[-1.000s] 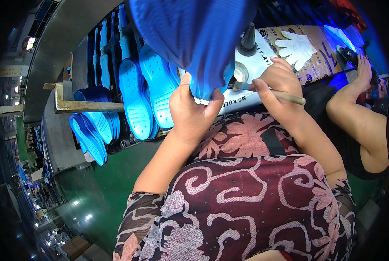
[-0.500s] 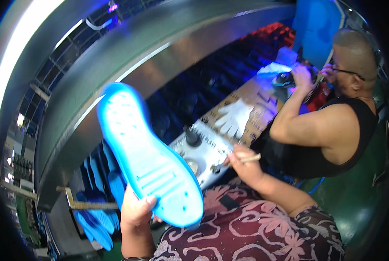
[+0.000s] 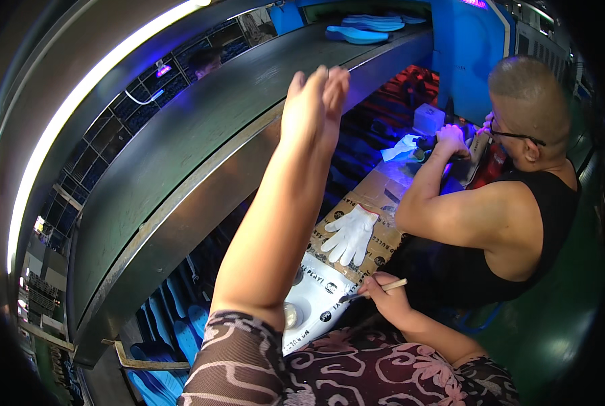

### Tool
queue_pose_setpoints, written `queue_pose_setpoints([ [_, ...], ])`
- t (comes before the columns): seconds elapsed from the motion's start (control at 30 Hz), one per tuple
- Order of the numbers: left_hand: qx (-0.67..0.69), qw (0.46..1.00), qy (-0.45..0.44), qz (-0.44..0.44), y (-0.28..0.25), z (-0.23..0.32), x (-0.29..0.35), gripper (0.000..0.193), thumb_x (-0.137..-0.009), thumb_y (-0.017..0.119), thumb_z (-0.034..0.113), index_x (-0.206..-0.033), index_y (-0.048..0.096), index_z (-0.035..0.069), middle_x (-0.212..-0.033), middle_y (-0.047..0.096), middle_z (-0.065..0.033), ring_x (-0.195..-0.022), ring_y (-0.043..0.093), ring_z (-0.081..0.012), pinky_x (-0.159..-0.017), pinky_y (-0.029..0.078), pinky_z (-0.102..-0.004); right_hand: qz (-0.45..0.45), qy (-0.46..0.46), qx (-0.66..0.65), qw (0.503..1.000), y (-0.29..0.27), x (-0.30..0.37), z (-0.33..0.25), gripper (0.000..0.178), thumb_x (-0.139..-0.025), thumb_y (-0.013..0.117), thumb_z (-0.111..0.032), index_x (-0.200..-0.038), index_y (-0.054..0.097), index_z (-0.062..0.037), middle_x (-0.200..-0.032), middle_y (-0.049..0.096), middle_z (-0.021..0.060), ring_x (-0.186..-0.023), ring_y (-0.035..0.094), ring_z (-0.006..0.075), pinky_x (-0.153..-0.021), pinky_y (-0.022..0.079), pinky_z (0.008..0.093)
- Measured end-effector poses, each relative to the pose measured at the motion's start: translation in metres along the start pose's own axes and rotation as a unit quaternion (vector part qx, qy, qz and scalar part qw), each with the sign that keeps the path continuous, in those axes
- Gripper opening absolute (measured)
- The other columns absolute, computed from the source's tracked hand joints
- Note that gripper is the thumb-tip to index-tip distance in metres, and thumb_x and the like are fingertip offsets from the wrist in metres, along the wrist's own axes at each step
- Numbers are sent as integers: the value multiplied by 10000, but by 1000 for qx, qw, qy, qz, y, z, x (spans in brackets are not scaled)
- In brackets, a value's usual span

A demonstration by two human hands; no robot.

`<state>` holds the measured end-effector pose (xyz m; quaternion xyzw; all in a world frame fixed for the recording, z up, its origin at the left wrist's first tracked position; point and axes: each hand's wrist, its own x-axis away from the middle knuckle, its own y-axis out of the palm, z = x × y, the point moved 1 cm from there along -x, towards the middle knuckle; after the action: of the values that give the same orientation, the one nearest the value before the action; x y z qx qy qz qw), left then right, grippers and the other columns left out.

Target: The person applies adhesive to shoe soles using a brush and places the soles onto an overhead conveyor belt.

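My left hand (image 3: 314,101) is stretched out over the near edge of the conveyor belt (image 3: 180,149), fingers extended and no sole in it. My right hand (image 3: 389,298) closes around a small brush (image 3: 396,284) with a pale wooden handle, its dark tip pointing left over a white printed sheet (image 3: 321,287). On that sheet, partly behind my left forearm, sits a small round dish (image 3: 292,316). Several blue shoe soles (image 3: 363,30) lie on the far end of the belt.
A white glove (image 3: 351,233) lies on brown cardboard (image 3: 383,189). At right, a co-worker (image 3: 498,210) handles a shoe beside a blue machine (image 3: 471,61). More blue soles (image 3: 174,325) stand below the belt, lower left, near a wooden bar (image 3: 153,364).
The blue sole has left my left hand, which has moved up and forward over the belt. My right hand still holds the brush. The view has shifted, showing soles at the belt's far end.
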<state>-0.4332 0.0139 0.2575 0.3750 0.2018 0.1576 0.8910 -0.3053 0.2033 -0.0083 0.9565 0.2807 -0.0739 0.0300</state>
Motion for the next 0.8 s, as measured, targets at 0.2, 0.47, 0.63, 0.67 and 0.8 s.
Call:
queue_pose_setpoints([
  [0.2,-384,921,-69,6,-151,32,172,396,-890,641,236,-1186,514,6,-763,553,-62,-654,533,-132,-703,505,-312,-18,35,2,999,-4,-1,19,285,-924,536,-158,-733,659,14,-613,594,65,-566,545,120,-546,430,267],
  [0.47,-856,419,-52,298,-306,129,448,508,-757,630,57,-1238,492,-25,-1057,585,-182,-935,606,-283,-782,510,-358,-99,61,-40,992,47,8,28,298,-929,555,-218,-751,673,-9,-639,615,42,-596,551,96,-560,435,256],
  [0.63,-901,289,-160,282,-374,111,496,488,-731,612,80,-1190,465,3,-955,611,-198,-854,605,-383,-720,490,-448,-144,58,-28,987,76,16,19,311,-934,558,-255,-760,678,-27,-652,599,36,-611,529,94,-578,428,256],
  [0.67,-892,279,-163,315,-370,112,495,457,-729,616,83,-1157,470,13,-939,619,-204,-842,607,-397,-707,487,-458,-156,57,-22,986,81,18,17,310,-935,557,-254,-761,677,-27,-658,597,35,-612,525,94,-580,426,254],
  [0.8,-886,271,-203,318,-376,121,485,345,-670,658,168,-952,505,42,-811,647,-209,-726,627,-399,-657,495,-484,-134,95,4,986,88,26,21,285,-932,556,-224,-766,669,-22,-663,604,31,-630,538,97,-594,434,249],
])
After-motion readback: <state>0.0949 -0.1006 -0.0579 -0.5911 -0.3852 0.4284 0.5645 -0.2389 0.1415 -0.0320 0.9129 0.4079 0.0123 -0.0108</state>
